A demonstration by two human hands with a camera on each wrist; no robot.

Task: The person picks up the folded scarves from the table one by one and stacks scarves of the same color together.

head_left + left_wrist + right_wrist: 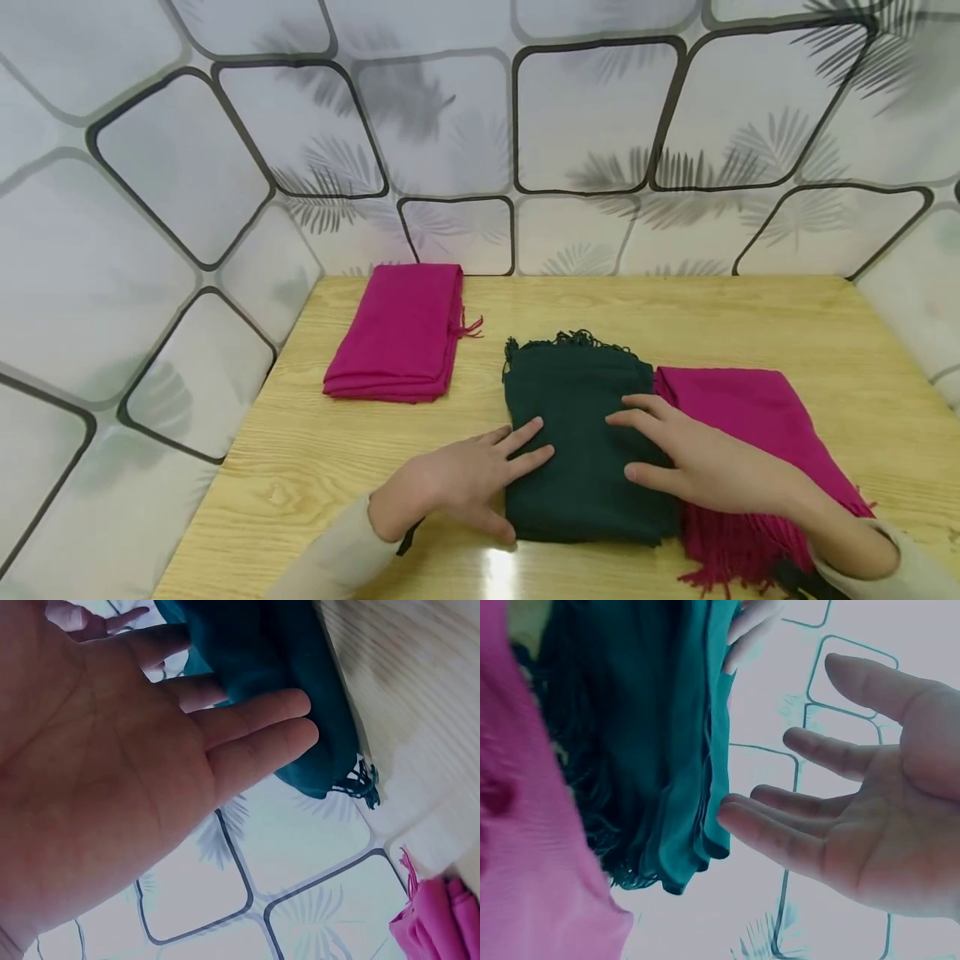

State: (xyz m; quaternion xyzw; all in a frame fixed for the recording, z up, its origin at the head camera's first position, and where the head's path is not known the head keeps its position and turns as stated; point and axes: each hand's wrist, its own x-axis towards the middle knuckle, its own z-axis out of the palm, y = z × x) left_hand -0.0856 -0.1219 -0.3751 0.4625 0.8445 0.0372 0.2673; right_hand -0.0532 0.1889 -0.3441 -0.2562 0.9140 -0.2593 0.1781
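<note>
A folded dark green scarf (577,442) with a fringed far edge lies at the middle of the wooden table (675,317). My left hand (468,479) rests flat with straight fingers on the scarf's left edge. My right hand (693,458) lies flat on its right side, fingers spread. In the left wrist view the open palm (112,772) touches the green scarf (277,682) with its fingertips. In the right wrist view my fingers (795,840) meet the stacked green scarf's (667,750) folded edge. A magenta scarf (757,450) lies partly under the green one, at its right.
A second folded magenta scarf (401,333) sits at the table's far left; it also shows at the corner of the left wrist view (439,922). Patterned wall panels (480,125) enclose the table at the back and sides.
</note>
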